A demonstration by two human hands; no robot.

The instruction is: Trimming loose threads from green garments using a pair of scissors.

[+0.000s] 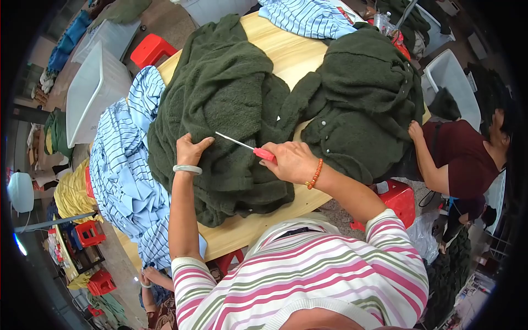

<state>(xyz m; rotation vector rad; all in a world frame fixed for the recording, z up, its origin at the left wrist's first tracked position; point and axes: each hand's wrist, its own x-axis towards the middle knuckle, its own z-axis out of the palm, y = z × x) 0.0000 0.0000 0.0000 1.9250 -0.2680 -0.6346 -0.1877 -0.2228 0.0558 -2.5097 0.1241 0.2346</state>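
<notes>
A heap of dark green fleecy garments (225, 93) lies on the wooden table in front of me. My left hand (191, 149) grips a fold of this cloth, its fingers curled in and partly hidden, with the thumb out to the right. My right hand (292, 161) is closed around the red handle of a tool with a long thin metal shaft (236, 139), like a screwdriver or an awl. The shaft points up and left, over the cloth and close to my left thumb. Whether its tip touches the fabric I cannot tell.
Blue striped shirts (124, 148) spill over the table's (286, 52) left edge. At right is another dark green garment (368, 77) with buttons; a co-worker in a maroon top (462, 148) reaches to it. Red stools (151, 49) and white bins (88, 93) stand around.
</notes>
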